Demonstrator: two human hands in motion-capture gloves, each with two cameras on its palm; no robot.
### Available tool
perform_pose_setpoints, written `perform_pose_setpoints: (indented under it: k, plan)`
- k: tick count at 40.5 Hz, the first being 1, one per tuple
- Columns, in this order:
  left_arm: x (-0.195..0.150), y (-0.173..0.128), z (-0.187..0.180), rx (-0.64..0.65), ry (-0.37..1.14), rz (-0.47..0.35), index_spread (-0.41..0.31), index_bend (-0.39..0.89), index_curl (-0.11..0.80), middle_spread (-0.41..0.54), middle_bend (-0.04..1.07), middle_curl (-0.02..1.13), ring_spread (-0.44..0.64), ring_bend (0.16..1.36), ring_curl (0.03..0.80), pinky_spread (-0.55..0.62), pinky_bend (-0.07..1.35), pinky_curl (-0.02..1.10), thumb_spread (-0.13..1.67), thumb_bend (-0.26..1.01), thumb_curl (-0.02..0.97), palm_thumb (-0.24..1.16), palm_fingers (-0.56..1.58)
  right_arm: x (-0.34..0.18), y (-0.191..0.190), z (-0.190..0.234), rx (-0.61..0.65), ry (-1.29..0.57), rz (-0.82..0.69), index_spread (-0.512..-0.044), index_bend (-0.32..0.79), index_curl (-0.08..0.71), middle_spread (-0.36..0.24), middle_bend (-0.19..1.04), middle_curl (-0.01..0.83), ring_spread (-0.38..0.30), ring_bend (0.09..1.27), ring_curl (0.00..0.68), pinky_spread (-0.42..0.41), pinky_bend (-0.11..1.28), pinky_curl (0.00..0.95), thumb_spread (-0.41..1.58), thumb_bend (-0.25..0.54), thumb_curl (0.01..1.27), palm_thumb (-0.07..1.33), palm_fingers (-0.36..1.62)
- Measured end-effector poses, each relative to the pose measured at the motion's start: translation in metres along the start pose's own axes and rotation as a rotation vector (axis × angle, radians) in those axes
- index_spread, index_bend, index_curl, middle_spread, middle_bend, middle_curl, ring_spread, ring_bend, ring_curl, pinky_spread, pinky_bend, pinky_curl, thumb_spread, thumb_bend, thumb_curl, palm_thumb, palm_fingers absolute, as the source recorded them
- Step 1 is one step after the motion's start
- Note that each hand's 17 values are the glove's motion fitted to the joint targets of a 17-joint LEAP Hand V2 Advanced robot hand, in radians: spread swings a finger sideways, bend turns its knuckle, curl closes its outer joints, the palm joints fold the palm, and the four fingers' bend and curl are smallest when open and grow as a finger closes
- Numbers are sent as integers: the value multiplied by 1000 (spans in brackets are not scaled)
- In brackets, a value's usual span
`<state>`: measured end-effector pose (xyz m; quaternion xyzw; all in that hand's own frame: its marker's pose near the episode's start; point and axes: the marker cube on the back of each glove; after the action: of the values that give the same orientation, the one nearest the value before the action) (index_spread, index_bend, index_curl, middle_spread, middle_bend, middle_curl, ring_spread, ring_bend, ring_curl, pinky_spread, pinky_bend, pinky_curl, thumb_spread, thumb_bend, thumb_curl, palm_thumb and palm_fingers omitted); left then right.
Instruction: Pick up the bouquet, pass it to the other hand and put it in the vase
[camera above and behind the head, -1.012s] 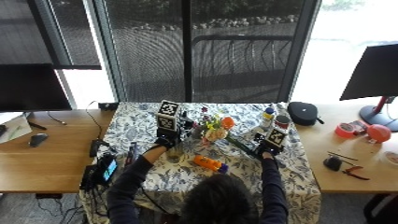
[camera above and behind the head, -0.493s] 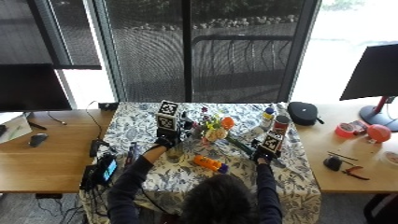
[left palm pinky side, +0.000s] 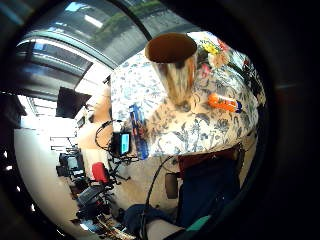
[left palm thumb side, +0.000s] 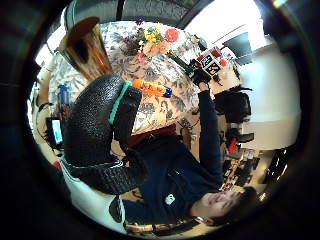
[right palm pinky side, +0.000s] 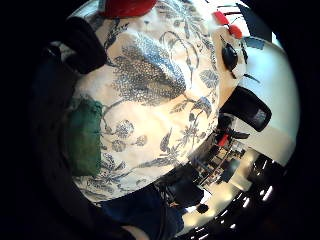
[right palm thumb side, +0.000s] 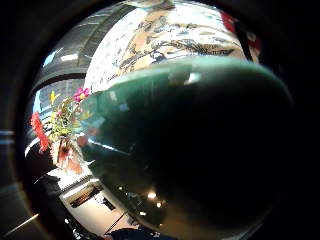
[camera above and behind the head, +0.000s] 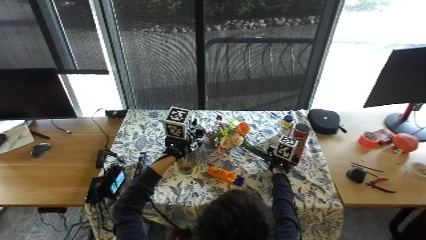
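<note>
Left hand (camera above and behind the head: 173, 151): positioned over the table cloth (camera above and behind the head: 307, 192), just beside the vase (camera above and behind the head: 187, 162). In the left thumb side palm view the gloved fingers (left palm thumb side: 95, 145) are loosely curled and enclose nothing. The vase stands upright on the cloth, close to this palm but apart from it, with its open mouth clear of the hand.

Right hand (camera above and behind the head: 277, 164): positioned at the stem end of the bouquet (camera above and behind the head: 229, 135). The dark green stem wrap fills most of the right thumb side palm view, so it lies directly against this palm. The fingers appear curled round it. How far they wrap round it cannot be told.

Bouquet: the stems run from the right hand toward the left hand. The flower heads, orange, pink and yellow, lie between the two hands, nearer the vase than the right hand. Whether the heads touch the cloth cannot be told.

Other items:
- Orange bottle (camera above and behind the head: 224, 175): lies on its side on the cloth, between the hands and nearer the person than either.
- Two upright bottles (camera above and behind the head: 295, 131): stand just beyond the right hand.
- Small screen (camera above and behind the head: 113, 181): sits at the table edge, outboard of the left forearm.
</note>
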<state>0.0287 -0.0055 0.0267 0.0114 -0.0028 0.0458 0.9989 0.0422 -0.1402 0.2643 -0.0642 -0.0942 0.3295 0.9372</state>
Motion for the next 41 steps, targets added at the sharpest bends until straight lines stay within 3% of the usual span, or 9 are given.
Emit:
perform_pose_setpoints:
  k: [11, 20, 24, 25, 26, 27, 32, 37, 41]
  plan:
    - [-1, 0, 0, -7, 2, 5, 7, 123, 215, 345, 182, 308, 389, 679, 268, 345, 589, 348, 1243, -15, 272, 304, -29, -9, 8, -20, 196, -100, -44, -257, 217, 473, -218, 569, 602, -222, 689, 510, -259, 396, 413, 1117, -21, 352, 990, 1343]
    - [6, 0, -6, -27, 31, 24, 7, 125, 218, 340, 181, 306, 390, 676, 267, 346, 588, 346, 1243, -15, 272, 304, -27, -29, 15, -69, 340, -398, -179, -260, 254, 525, -212, 608, 634, -210, 738, 539, -258, 448, 447, 1117, -21, 330, 958, 1308]
    - [13, 3, -16, -46, 69, 41, 7, 124, 219, 338, 181, 305, 391, 676, 267, 346, 588, 346, 1243, -15, 272, 304, -27, -32, -12, -72, 334, -530, -157, -261, 263, 545, -214, 622, 644, -209, 744, 545, -256, 461, 456, 1118, -15, 325, 958, 1292]
    - [15, 3, -18, -52, 84, 46, 7, 124, 219, 338, 181, 305, 391, 676, 267, 346, 588, 346, 1243, -15, 272, 304, -27, -34, -17, -76, 339, -574, -159, -266, 375, 581, -242, 168, 502, -210, 860, 578, -260, 582, 491, 1118, -15, 324, 957, 1110]
    - [17, 2, -20, -58, 100, 51, 7, 124, 219, 338, 181, 305, 391, 676, 267, 346, 588, 346, 1243, -15, 272, 304, -27, -36, -17, -81, 342, -622, -168, -267, 381, 577, -246, 115, 503, -210, 866, 570, -259, 589, 481, 1118, -15, 323, 957, 1115]
    - [19, 0, -21, -64, 118, 56, 7, 124, 220, 338, 181, 305, 391, 676, 267, 346, 588, 345, 1243, -15, 272, 304, -27, -39, -14, -89, 344, -674, -184, -263, 279, 548, -232, 543, 633, -208, 760, 539, -255, 479, 448, 1118, -15, 321, 957, 1296]
    - [29, -8, -27, -92, 188, 77, 7, 128, 221, 337, 186, 307, 391, 672, 265, 346, 584, 344, 1243, -15, 272, 304, -21, -55, 20, -128, 336, -931, -358, -261, 275, 581, -229, 614, 639, -205, 759, 556, -257, 474, 466, 1118, -14, 316, 958, 1277]
    - [44, -18, -30, -104, 247, 104, 14, 135, 225, 336, 184, 309, 389, 673, 265, 340, 577, 342, 1243, -11, 274, 309, -12, -64, 23, -133, 294, -992, -345, -264, 277, 594, -219, 615, 653, -203, 756, 555, -261, 472, 465, 1112, -13, 314, 963, 1258]
    - [61, -31, -32, -141, 349, 136, 17, 134, 228, 336, 184, 309, 386, 673, 265, 339, 575, 342, 1243, -9, 278, 321, -12, -71, 59, -156, 254, -1065, -400, -265, 274, 605, -214, 617, 660, -202, 749, 553, -265, 469, 463, 1110, -12, 313, 969, 1250]
